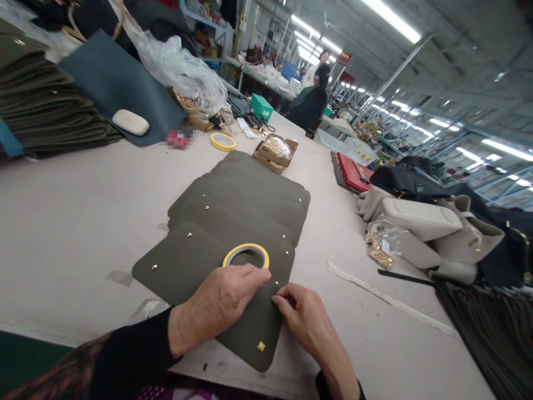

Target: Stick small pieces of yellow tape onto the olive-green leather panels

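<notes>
A roll of yellow tape (225, 259) is in my left hand (225, 294), its fingers closed along the near side of the ring, over the top panel. My right hand (306, 314) is at the panel's right edge, thumb and forefinger pinched together; what is between them is too small to tell. The dark olive panel (183, 278) lies on the table with small gold studs near its edges. A scrap of yellow tape (261, 346) sticks near its lower corner. Beyond it, more olive panels (245, 189) overlap in a fanned row.
Another yellow tape roll (222, 142) and a small cardboard box of gold studs (275, 150) are behind the panels. Dark folded pieces (45, 105) are stacked at left. Beige bags (420, 216) and a plastic bag of gold chain (381, 250) lie at right. A person (312, 94) sits farther back.
</notes>
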{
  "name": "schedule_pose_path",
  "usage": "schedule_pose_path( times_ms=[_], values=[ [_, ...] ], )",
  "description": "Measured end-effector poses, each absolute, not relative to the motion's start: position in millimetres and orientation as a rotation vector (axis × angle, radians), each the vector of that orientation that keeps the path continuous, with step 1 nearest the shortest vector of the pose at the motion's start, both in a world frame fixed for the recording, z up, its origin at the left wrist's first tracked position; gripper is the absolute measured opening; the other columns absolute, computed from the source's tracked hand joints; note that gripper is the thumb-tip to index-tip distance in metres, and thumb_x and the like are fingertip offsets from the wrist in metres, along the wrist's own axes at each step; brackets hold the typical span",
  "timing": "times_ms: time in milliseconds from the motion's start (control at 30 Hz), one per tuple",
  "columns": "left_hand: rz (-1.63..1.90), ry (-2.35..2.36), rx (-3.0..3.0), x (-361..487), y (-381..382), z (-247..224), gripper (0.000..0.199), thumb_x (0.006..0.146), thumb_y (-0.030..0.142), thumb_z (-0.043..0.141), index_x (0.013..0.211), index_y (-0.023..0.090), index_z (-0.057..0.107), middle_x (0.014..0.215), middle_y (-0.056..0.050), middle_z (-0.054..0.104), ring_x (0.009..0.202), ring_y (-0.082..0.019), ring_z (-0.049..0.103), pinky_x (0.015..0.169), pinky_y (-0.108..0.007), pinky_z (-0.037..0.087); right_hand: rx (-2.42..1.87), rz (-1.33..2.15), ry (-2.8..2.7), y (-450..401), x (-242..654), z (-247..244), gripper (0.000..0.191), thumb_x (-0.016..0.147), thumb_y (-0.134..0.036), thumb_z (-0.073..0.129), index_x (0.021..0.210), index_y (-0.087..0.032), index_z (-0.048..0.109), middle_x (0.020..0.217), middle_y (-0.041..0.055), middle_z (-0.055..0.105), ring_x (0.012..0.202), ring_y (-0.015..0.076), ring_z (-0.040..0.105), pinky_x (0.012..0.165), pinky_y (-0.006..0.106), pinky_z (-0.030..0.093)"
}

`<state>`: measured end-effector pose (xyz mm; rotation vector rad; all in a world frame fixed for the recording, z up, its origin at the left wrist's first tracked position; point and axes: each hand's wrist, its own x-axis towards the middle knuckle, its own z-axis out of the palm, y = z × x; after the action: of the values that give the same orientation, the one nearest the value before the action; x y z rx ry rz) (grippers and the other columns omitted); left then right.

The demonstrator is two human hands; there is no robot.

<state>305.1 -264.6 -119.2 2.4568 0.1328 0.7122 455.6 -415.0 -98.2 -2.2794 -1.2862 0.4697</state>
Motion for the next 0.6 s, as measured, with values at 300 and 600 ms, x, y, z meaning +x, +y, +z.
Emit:
schedule_pose_path(
  times_ms=[300, 600],
  values=[
    [0.667, 0.123, 2.467, 292, -274, -106, 0.039, 0.097, 0.021, 0.040, 0.135, 0.018, 0.033, 0.116, -0.007, 0.064, 0.102, -0.016, 0.064, 0.089, -0.028, 0.053, -1.769, 0.060, -1.503, -412, 425, -84, 0.020, 0.089, -0.012, 0.051, 0.104, -0.019, 0.062, 0.094, 0.0069, 0.068, 0.086, 0.0166, 0.063, 0.078, 0.030, 0.052],
    [0.465, 0.099, 2.514, 290, -278, -102, 0.016, 0.096, 0.015, 0.038, 0.101, 0.020, 0.052, 0.086, 0.000, 0.063, 0.078, -0.014, 0.062, 0.072, -0.025, 0.050, -1.750, -0.252, -1.587, -410, 416, -100, 0.016, 0.084, -0.007, 0.049, 0.082, -0.018, 0.060, 0.069, 0.0027, 0.064, 0.064, 0.0137, 0.060, 0.061, 0.024, 0.049]
  ],
)
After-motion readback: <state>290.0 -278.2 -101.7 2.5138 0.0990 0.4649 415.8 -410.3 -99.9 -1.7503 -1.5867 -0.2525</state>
